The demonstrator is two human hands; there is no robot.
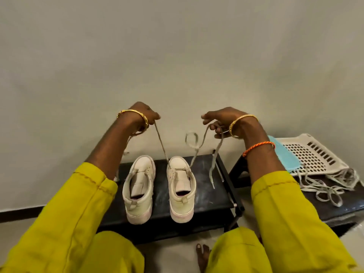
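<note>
At the far left the yellow sleeve (59, 223) is cut off by the frame edge. The left forearm covers the near left end of the black bench (206, 194) and most of a pale strand that shows only in bits beside it; what that strand belongs to cannot be told.

The left grip (146, 115) is raised well above the bench with the wrist bent and the back of the hand toward the camera. The palm and most of the fingers are hidden behind a gold bangle (136, 111). Its thumb and a fingertip pinch one end of the lace (162, 146), which runs taut down to the eyelets of the right shoe (182, 194). That shoe stands just beside the left shoe (138, 194) on the bench, both with heels toward the camera. The left shoe's lacing is hard to make out.

From the right shoe the lace's other half climbs to the right, and midway a loop of it is smeared by blur. The right grip (220, 121) is held at about the same height, its fingers curled round the lace. The free end hangs from it down to the bench's right edge.

Further right a second bench (334, 211), cut off by the frame, carries a white basket (307, 154). The basket lies over a blue sheet (283, 156) that is mostly hidden, and a tangle of spare laces (325, 188) lies next to it. At the bottom a bare foot (202, 253) shows only in part between the knees.
</note>
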